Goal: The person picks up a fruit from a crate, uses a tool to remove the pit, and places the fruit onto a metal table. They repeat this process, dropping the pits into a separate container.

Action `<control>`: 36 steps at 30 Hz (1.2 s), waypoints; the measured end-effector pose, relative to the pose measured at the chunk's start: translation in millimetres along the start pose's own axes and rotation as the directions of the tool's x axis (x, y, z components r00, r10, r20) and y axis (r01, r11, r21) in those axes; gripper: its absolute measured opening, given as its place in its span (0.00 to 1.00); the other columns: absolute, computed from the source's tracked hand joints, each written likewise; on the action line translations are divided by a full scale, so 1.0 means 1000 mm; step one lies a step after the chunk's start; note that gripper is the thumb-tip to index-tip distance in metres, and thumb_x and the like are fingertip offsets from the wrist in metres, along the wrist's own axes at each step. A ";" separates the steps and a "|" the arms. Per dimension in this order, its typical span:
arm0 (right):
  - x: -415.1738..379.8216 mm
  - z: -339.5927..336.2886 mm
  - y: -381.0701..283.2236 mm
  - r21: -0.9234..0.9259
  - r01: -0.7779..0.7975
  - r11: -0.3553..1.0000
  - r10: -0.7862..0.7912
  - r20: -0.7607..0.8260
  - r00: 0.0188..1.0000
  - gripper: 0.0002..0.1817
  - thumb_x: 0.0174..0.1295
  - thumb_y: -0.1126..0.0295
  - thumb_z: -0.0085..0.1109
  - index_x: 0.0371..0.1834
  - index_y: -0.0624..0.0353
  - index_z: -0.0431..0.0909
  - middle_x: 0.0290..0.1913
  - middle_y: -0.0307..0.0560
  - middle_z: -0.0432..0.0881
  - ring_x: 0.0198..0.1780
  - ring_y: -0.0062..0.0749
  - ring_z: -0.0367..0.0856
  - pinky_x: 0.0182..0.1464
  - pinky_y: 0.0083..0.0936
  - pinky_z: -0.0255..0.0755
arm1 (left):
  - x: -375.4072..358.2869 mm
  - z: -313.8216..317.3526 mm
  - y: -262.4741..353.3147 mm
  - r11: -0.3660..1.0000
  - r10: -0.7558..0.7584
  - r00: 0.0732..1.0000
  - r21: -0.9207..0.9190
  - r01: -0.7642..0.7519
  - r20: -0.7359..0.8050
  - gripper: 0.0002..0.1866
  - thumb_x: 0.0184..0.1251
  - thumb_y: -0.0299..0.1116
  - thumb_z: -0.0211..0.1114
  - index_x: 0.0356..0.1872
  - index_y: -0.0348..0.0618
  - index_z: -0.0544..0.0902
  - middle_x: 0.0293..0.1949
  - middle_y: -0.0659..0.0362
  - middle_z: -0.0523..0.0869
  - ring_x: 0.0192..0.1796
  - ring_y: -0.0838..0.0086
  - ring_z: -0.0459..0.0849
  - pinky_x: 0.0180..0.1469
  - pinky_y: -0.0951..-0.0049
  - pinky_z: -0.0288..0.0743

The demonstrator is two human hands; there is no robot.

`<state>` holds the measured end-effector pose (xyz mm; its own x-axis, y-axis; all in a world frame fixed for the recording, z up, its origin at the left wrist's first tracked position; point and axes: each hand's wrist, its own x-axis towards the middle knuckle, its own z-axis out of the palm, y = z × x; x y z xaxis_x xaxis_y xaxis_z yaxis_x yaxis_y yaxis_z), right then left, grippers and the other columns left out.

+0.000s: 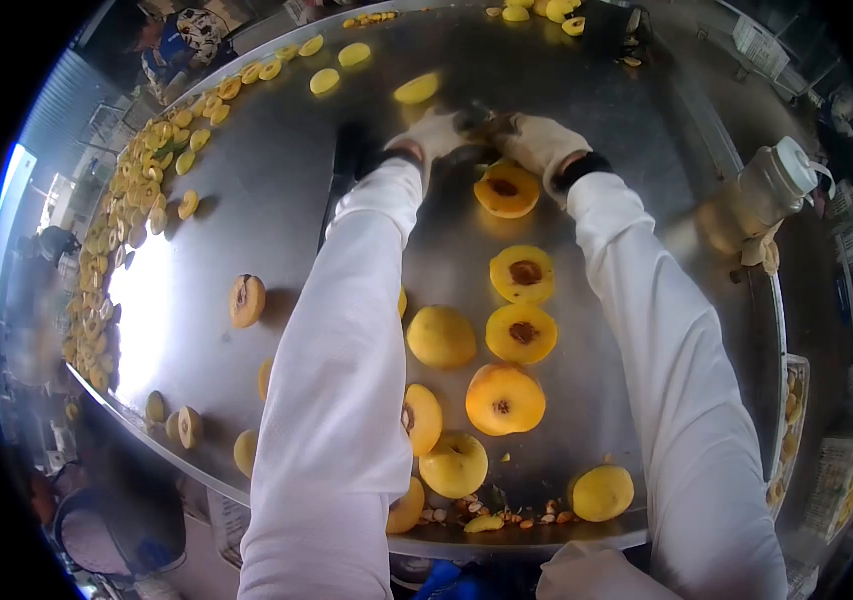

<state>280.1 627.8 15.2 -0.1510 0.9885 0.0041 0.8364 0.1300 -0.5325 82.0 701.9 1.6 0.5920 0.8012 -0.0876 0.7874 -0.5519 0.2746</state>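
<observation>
Both arms in white sleeves reach forward over a metal table. My left hand, in a pale glove with dark fingers, is closed beside my right hand, gloved alike. Their fingers meet at a dark, blurred spot, and what they hold cannot be made out. Just below the right hand lies a halved yellow fruit with a brown hollow. Nearer me, more cut halves line up between the arms, with a rounded fruit left of them. A yellow piece rests beyond the left hand.
Many fruit halves line the table's left edge. A translucent jug stands at the right edge. Pits and scraps lie along the near edge. At the upper left is another person. Crates are at the far right.
</observation>
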 end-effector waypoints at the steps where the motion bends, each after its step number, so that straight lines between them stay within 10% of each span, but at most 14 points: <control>1: -0.015 0.000 -0.004 -0.009 0.007 1.000 -0.007 -0.005 1.000 0.27 0.70 0.48 0.54 0.64 0.53 0.79 0.62 0.57 0.81 0.64 0.53 0.77 0.64 0.36 0.69 | -0.015 0.001 0.006 0.999 0.029 0.998 -0.014 -0.029 0.064 0.29 0.72 0.57 0.53 0.68 0.57 0.75 0.67 0.53 0.79 0.71 0.50 0.70 0.72 0.55 0.63; 5: -0.075 0.004 -0.017 -0.066 -0.009 0.998 0.015 0.099 0.995 0.33 0.69 0.36 0.48 0.71 0.41 0.73 0.71 0.47 0.74 0.74 0.47 0.68 0.76 0.62 0.49 | -0.062 0.028 0.023 0.989 -0.086 0.992 -0.114 0.096 0.091 0.32 0.68 0.60 0.56 0.69 0.58 0.75 0.68 0.50 0.77 0.72 0.47 0.69 0.74 0.55 0.62; 9: -0.141 0.009 -0.040 -0.047 -0.021 0.999 0.027 0.120 0.992 0.31 0.68 0.41 0.51 0.70 0.41 0.74 0.72 0.45 0.73 0.76 0.45 0.65 0.77 0.63 0.46 | -0.132 0.041 0.054 0.994 -0.045 0.999 -0.103 0.047 0.023 0.38 0.60 0.61 0.63 0.71 0.60 0.73 0.68 0.47 0.77 0.75 0.47 0.63 0.74 0.54 0.62; 15: -0.198 0.031 -0.037 0.143 0.157 0.977 -0.182 0.182 0.966 0.29 0.66 0.51 0.57 0.62 0.61 0.78 0.59 0.58 0.83 0.64 0.46 0.79 0.65 0.29 0.69 | -0.229 0.019 0.121 0.992 -0.124 0.974 -0.009 0.128 0.191 0.30 0.60 0.57 0.65 0.60 0.54 0.84 0.61 0.48 0.83 0.62 0.50 0.81 0.62 0.54 0.76; 22: -0.240 0.007 -0.027 0.699 -0.010 0.715 -0.191 0.209 0.959 0.26 0.74 0.55 0.56 0.65 0.65 0.75 0.60 0.46 0.83 0.60 0.26 0.77 0.66 0.21 0.67 | -0.372 0.025 0.106 0.962 -0.183 0.821 -0.269 0.038 -0.540 0.30 0.64 0.52 0.67 0.65 0.51 0.78 0.64 0.46 0.79 0.65 0.48 0.78 0.63 0.53 0.75; 23: -0.263 -0.019 -0.050 0.529 0.061 0.847 -0.127 0.090 0.988 0.24 0.75 0.58 0.55 0.66 0.64 0.75 0.60 0.43 0.82 0.60 0.24 0.77 0.65 0.18 0.67 | -0.400 0.016 0.094 0.953 -0.288 0.804 -0.238 0.187 -0.520 0.32 0.64 0.54 0.67 0.66 0.50 0.78 0.64 0.45 0.79 0.64 0.48 0.79 0.64 0.54 0.75; 24: -0.250 -0.006 -0.009 0.914 0.065 0.400 -0.225 0.029 0.974 0.24 0.76 0.59 0.53 0.69 0.63 0.73 0.64 0.43 0.79 0.62 0.24 0.77 0.66 0.19 0.67 | -0.432 0.004 0.081 0.922 -0.387 0.772 -0.201 0.331 -0.504 0.34 0.64 0.56 0.67 0.66 0.50 0.77 0.65 0.43 0.78 0.63 0.47 0.80 0.64 0.54 0.75; 25: -0.300 -0.057 -0.077 0.565 0.088 0.821 -0.122 0.023 0.992 0.26 0.77 0.61 0.52 0.71 0.64 0.69 0.67 0.47 0.76 0.65 0.28 0.76 0.70 0.23 0.66 | -0.460 -0.009 0.068 0.871 -0.478 0.727 -0.159 0.465 -0.492 0.36 0.63 0.58 0.67 0.67 0.49 0.76 0.65 0.42 0.77 0.62 0.47 0.80 0.64 0.54 0.75; 27: -0.329 -0.069 -0.078 0.844 0.019 0.536 -0.102 0.042 0.994 0.24 0.78 0.64 0.48 0.72 0.65 0.67 0.68 0.51 0.75 0.68 0.36 0.75 0.73 0.26 0.64 | -0.505 -0.041 0.047 0.623 -0.772 0.535 -0.243 0.743 -0.344 0.38 0.63 0.60 0.68 0.69 0.50 0.74 0.72 0.45 0.70 0.69 0.47 0.74 0.72 0.57 0.68; 29: -0.376 -0.107 -0.118 0.649 -0.029 0.760 -0.010 0.055 0.998 0.26 0.75 0.60 0.55 0.70 0.64 0.69 0.65 0.50 0.78 0.66 0.34 0.78 0.62 0.23 0.71 | -0.538 -0.041 -0.014 0.343 -0.918 0.279 -0.213 0.915 -0.282 0.39 0.64 0.63 0.65 0.71 0.51 0.72 0.75 0.46 0.67 0.73 0.51 0.71 0.76 0.58 0.62; 30: -0.394 -0.109 -0.124 0.637 -0.002 0.771 -0.024 0.032 0.999 0.27 0.75 0.57 0.54 0.70 0.63 0.70 0.62 0.48 0.81 0.64 0.32 0.79 0.57 0.21 0.70 | -0.573 0.024 -0.148 0.320 -0.835 0.355 0.155 0.935 -0.421 0.49 0.61 0.77 0.54 0.75 0.52 0.68 0.68 0.43 0.76 0.73 0.51 0.70 0.73 0.49 0.62; 31: -0.407 -0.110 -0.124 0.621 0.023 0.784 -0.035 0.006 0.999 0.29 0.75 0.53 0.53 0.71 0.61 0.70 0.59 0.45 0.84 0.61 0.31 0.81 0.51 0.20 0.69 | -0.573 -0.016 -0.108 0.228 -0.953 0.196 -0.122 0.966 -0.233 0.49 0.61 0.77 0.53 0.74 0.49 0.69 0.69 0.41 0.75 0.73 0.50 0.70 0.74 0.51 0.61; 33: -0.418 -0.097 -0.101 0.646 0.133 0.751 -0.161 -0.016 0.987 0.29 0.74 0.51 0.54 0.69 0.60 0.71 0.57 0.45 0.84 0.57 0.30 0.82 0.52 0.21 0.70 | -0.592 0.017 -0.200 0.248 -0.961 0.256 0.076 0.966 -0.107 0.45 0.64 0.73 0.53 0.69 0.46 0.75 0.67 0.44 0.77 0.71 0.51 0.73 0.72 0.55 0.65; 36: -0.448 -0.084 -0.125 0.725 0.026 0.689 -0.048 0.010 0.999 0.34 0.72 0.45 0.56 0.66 0.65 0.73 0.51 0.46 0.85 0.54 0.29 0.82 0.59 0.25 0.69 | -0.550 0.001 -0.130 0.342 -0.939 0.342 0.089 0.935 0.014 0.44 0.62 0.72 0.57 0.69 0.48 0.75 0.68 0.47 0.77 0.71 0.52 0.74 0.71 0.55 0.66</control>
<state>287.3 175.2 150.9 -0.1966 0.9803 0.0209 0.1900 0.0590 -0.9800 -346.2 332.4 12.8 -0.5348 0.7896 -0.3010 0.8385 0.5399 -0.0736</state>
